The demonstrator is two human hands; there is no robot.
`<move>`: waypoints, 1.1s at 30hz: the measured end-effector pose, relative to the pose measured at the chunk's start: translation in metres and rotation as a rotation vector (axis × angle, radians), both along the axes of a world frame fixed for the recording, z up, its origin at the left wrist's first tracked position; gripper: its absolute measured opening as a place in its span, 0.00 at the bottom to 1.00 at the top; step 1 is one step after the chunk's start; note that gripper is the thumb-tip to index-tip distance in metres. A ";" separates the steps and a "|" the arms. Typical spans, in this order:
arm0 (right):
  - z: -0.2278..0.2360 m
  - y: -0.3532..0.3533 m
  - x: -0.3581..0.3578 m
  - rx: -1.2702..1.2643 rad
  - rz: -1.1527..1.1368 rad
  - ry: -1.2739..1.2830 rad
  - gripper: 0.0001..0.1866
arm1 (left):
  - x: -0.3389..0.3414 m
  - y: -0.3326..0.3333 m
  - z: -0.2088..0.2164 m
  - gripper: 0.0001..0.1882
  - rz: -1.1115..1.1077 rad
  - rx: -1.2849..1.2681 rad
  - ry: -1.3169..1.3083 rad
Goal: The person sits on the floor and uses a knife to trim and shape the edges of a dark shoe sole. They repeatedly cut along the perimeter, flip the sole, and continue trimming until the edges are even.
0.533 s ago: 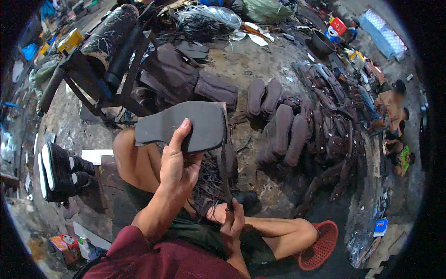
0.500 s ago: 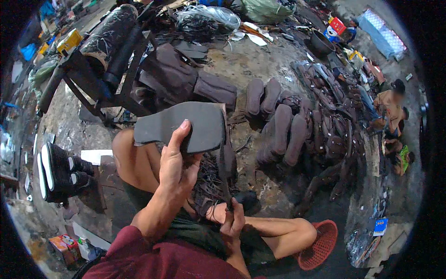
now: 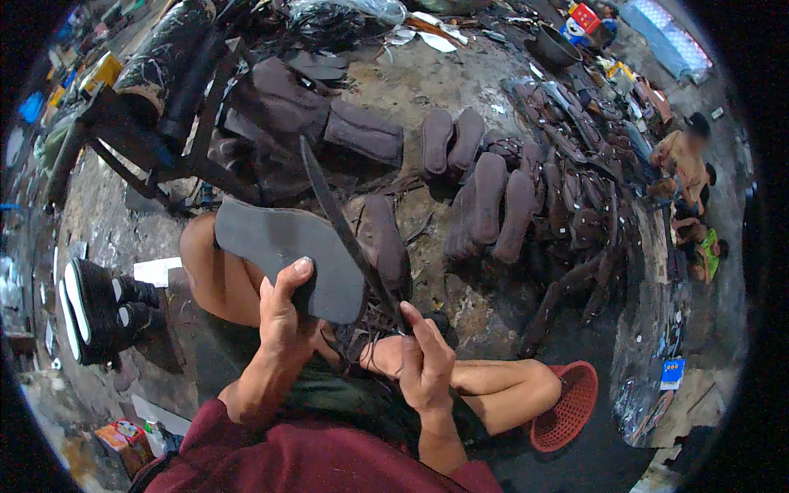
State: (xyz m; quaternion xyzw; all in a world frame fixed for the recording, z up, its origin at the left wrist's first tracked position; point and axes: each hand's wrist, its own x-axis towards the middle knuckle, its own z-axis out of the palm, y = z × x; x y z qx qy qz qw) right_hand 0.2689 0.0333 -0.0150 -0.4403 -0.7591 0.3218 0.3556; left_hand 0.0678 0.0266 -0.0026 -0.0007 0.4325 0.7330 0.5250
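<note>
My left hand [image 3: 283,316] is closed on a grey-black shoe sole [image 3: 283,240], its thumb flat on the upper face. In my right hand [image 3: 426,366] is a knife with a long, dark, narrow blade [image 3: 339,215]. The blade points up and away to the left and overlaps the sole's right edge in the picture; whether they touch I cannot tell. Beyond the blade lies a brown sole [image 3: 383,246] on the floor. Dark strips of scrap [image 3: 366,341] lie by my foot, partly hidden by the sole and my hands.
Stacked brown soles [image 3: 485,201] and many brown sandals [image 3: 567,172] lie ahead to the right. A black metal frame with a roller [image 3: 164,123] stands at the far left. Black sandals [image 3: 94,308] sit left, a red basket [image 3: 567,407] right. Another person [image 3: 686,164] sits far right.
The sole has come down and left, and it is tilted differently. My right hand has risen, swinging the knife blade up past the sole's edge. The whole view has shifted slightly.
</note>
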 end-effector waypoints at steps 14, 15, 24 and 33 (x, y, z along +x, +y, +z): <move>0.020 0.010 -0.036 -0.103 0.285 -0.123 0.20 | -0.027 -0.054 -0.026 0.28 -0.240 -0.091 0.212; 0.019 0.013 -0.042 -0.117 0.297 -0.116 0.18 | -0.026 -0.055 -0.027 0.28 -0.233 -0.080 0.201; -0.045 -0.026 0.059 -0.216 0.345 -0.050 0.20 | -0.034 -0.063 -0.008 0.23 -0.218 -0.121 0.055; -0.027 0.025 -0.010 -0.472 0.483 -0.179 0.19 | -0.043 -0.081 -0.020 0.22 -0.363 -0.147 0.172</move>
